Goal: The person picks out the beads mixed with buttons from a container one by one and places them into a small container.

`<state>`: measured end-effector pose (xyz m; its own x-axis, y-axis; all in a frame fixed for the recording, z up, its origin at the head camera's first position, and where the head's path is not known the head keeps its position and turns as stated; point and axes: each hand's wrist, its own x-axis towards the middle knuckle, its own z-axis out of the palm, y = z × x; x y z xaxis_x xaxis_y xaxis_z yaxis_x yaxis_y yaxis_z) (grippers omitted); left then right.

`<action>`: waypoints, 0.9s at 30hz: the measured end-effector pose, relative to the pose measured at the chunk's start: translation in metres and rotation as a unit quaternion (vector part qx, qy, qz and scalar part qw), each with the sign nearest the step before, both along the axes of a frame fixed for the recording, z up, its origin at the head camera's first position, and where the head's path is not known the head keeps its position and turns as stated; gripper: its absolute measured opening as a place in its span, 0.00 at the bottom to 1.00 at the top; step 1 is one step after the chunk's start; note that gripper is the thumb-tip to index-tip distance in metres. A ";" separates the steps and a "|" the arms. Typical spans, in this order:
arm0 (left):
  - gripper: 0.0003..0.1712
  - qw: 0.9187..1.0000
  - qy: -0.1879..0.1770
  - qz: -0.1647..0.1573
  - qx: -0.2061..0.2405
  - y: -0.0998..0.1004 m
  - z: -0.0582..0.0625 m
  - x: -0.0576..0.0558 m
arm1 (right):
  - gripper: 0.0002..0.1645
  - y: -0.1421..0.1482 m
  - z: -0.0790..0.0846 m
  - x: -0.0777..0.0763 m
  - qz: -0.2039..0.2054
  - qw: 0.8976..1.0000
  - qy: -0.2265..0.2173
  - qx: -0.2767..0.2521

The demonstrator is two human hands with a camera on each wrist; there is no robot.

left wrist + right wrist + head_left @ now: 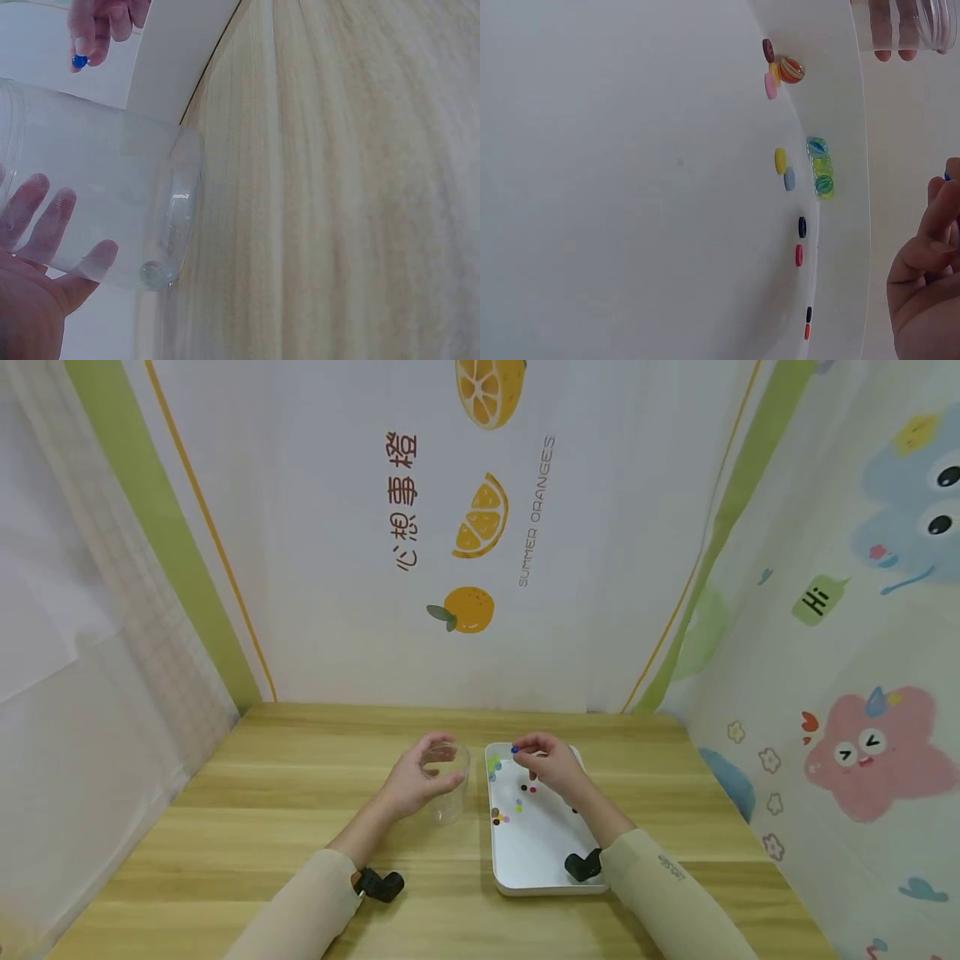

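Note:
My left hand (411, 783) grips a clear plastic jar (448, 806), fingers and thumb curled round its upper part. The jar stands upright left of the white tray (536, 864), and one clear glass marble (154, 275) lies at its bottom. Over the far part of the tray, my right hand (553, 768) pinches a small blue marble (79, 61) between thumb and fingertips. Inside the tray, several blue and yellow-green marbles (822, 166) sit along one wall, with an orange-striped marble (792, 70) apart from them.
Several small buttons are scattered in the tray, among them a yellow button (780, 160), a pink button (771, 85) and a red button (799, 255). The wooden table (247, 827) meets a printed curtain (337, 652) at the back and a patterned wall covering at the right.

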<state>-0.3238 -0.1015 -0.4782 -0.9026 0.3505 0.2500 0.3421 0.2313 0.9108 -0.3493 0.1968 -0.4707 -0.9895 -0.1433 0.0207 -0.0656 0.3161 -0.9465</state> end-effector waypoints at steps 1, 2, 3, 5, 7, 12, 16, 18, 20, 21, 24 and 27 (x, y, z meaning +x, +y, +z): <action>0.38 1.000 0.000 0.000 0.000 0.000 -0.001 0.001 | 0.12 0.000 -0.001 0.001 0.000 1.000 0.000 -0.001; 0.38 1.000 -0.001 0.001 0.000 0.000 -0.002 0.002 | 0.12 0.000 -0.002 0.002 -0.001 1.000 0.000 -0.002; 0.38 1.000 -0.002 0.001 0.000 0.000 -0.003 0.003 | 0.13 0.001 -0.003 0.002 -0.001 1.000 0.001 -0.003; 0.38 1.000 0.000 0.003 -0.001 0.000 -0.004 0.003 | 0.12 0.001 -0.003 0.002 -0.001 1.000 0.006 -0.006; 0.37 1.000 0.000 0.005 -0.002 0.001 -0.004 0.003 | 0.12 0.001 -0.003 0.002 0.000 1.000 0.012 -0.007; 0.38 1.000 -0.001 0.010 -0.001 0.002 -0.001 0.002 | 0.13 0.002 0.003 0.000 0.008 1.000 0.025 -0.012; 0.38 1.000 -0.003 0.013 0.001 0.001 -0.002 0.002 | 0.14 0.003 0.008 0.001 0.013 0.999 0.030 -0.020; 0.38 1.000 -0.003 0.011 0.002 0.001 -0.002 0.001 | 0.14 0.003 0.011 0.002 0.015 0.999 0.032 -0.023; 0.38 1.000 -0.002 0.009 0.001 0.001 -0.002 0.002 | 0.14 0.003 0.014 0.003 0.015 0.999 0.033 -0.026; 0.38 1.000 -0.002 0.008 0.000 0.001 -0.002 0.002 | 0.14 0.003 0.016 0.004 0.015 0.999 0.034 -0.027; 0.38 1.000 -0.002 0.007 0.000 0.001 -0.001 0.002 | 0.15 0.001 0.020 0.006 0.017 0.999 0.034 -0.029; 0.38 1.000 -0.001 0.007 0.000 0.001 0.000 0.003 | 0.16 -0.001 0.025 0.006 0.022 0.999 0.035 -0.032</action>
<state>-0.3212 -0.1002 -0.4783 -0.9076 0.3381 0.2487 0.3375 0.2355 0.9114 -0.3433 0.1957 -0.4453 -0.9782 -0.1823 0.0998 -0.1443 0.2506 -0.9573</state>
